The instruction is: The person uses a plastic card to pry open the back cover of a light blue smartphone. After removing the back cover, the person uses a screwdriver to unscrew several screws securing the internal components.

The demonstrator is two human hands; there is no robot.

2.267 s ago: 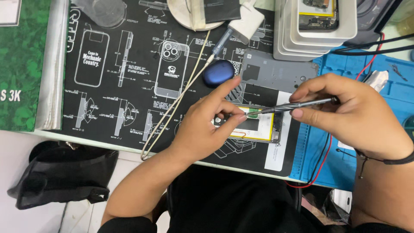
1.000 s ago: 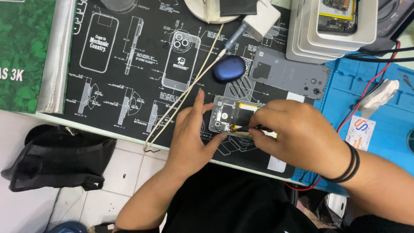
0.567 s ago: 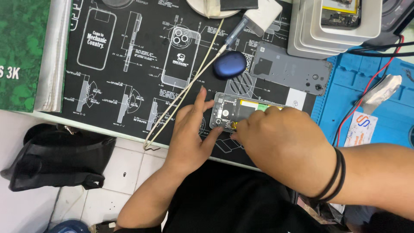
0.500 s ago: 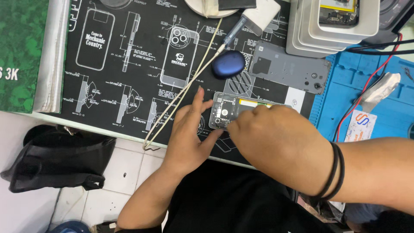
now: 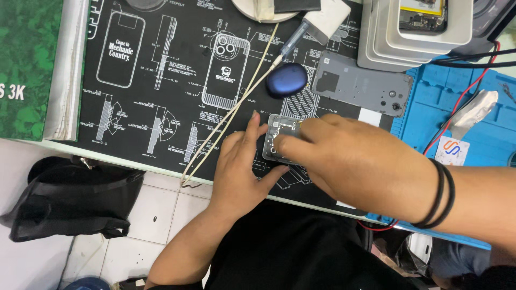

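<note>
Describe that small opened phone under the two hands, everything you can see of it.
The opened phone lies flat on the black printed mat, near the table's front edge. Only its left end shows: a grey frame with pale inner parts and small components, apparently metal and plastic, back cover off. The left hand steadies it from the left, fingers along its edge. The right hand covers the rest, fingertips pressing on top.

- We see a black mat [image 5: 161, 80] printed with white phone line drawings.
- We see a dark blue oval case [image 5: 287, 80].
- We see a grey back cover [image 5: 361, 84].
- We see a bright blue mat [image 5: 473, 139] with red and black wires [image 5: 457, 107].
</note>
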